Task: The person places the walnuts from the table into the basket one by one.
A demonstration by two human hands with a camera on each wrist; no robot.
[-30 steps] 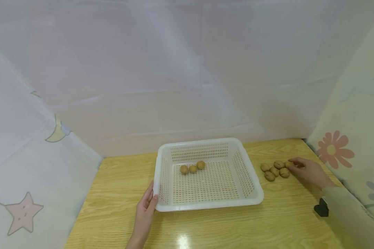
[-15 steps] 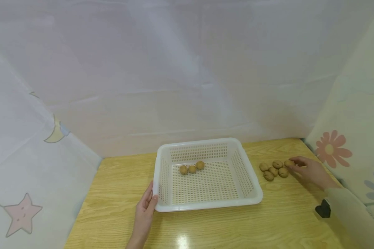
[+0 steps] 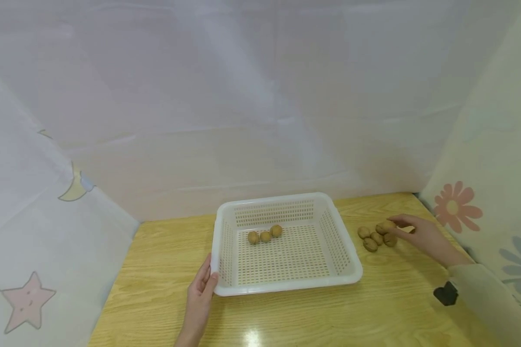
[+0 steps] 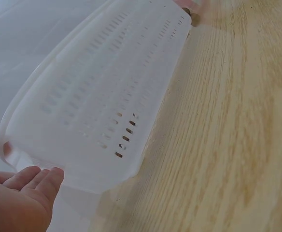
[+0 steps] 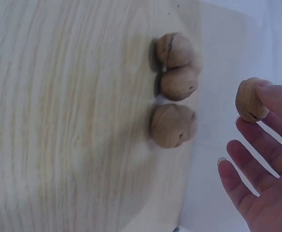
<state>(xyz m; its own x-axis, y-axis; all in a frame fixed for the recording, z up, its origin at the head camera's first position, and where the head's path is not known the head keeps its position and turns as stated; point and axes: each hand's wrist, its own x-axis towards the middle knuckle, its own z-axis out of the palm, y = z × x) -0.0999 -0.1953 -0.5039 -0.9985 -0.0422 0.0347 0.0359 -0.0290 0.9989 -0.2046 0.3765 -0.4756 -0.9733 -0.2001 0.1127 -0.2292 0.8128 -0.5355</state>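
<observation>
A white plastic basket point(image 3: 286, 286) with slotted walls stands on the table, three walnuts point(image 3: 265, 236) lying in a short row on its floor. My left hand point(image 3: 198, 303) grips its near left corner, thumb over the rim and fingers under it, as the left wrist view shows too with the curled fingers point(image 4: 39, 181) below the edge. To the right of the basket my right hand point(image 3: 423, 236) pinches a walnut point(image 5: 249, 101) between thumb and fingertips, raised off the table. Several other walnuts point(image 3: 370, 245) sit in a cluster just left of and below that hand.
The wooden table point(image 3: 312, 318) ends at a pale cloth backdrop point(image 3: 199, 164) behind the basket. Printed cloth point(image 3: 486, 250) hangs along the right side. A black heart-shaped patch point(image 3: 446, 293) shows beside the right sleeve.
My right hand has lifted the rightmost walnut from the table and moved left with it, over the cluster. The left hand keeps its hold on the basket; the view has shifted slightly.
</observation>
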